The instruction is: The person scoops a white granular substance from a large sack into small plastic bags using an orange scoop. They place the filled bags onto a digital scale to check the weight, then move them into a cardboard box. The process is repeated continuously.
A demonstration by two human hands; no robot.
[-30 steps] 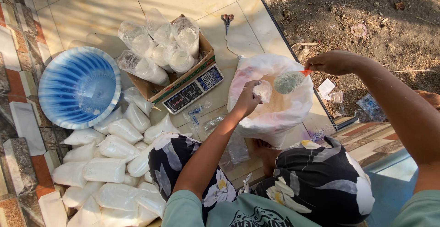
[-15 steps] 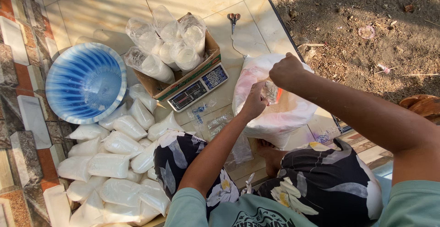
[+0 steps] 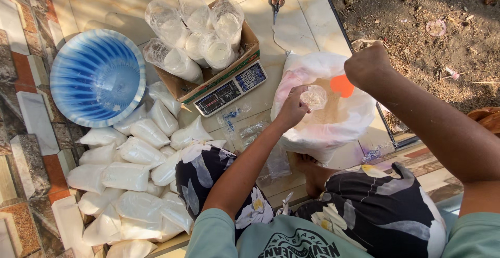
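Seated on the tiled floor, I hold a small clear bag point(image 3: 314, 97) open with my left hand point(image 3: 291, 109) over the big white sack point(image 3: 323, 122) at center right. My right hand point(image 3: 367, 66), fisted, grips an orange scoop point(image 3: 342, 85) above the sack's mouth. A scale point(image 3: 230, 87) sits beside a box point(image 3: 208, 76) of filled bags; a blue basin point(image 3: 96, 76) lies upper left.

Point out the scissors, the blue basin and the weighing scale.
scissors point(image 3: 276, 4): head view, on the handles, lying on the floor tile.
blue basin point(image 3: 97, 77): head view, on its ribbed inner wall.
weighing scale point(image 3: 230, 88): head view, on the front panel with display and keypad.
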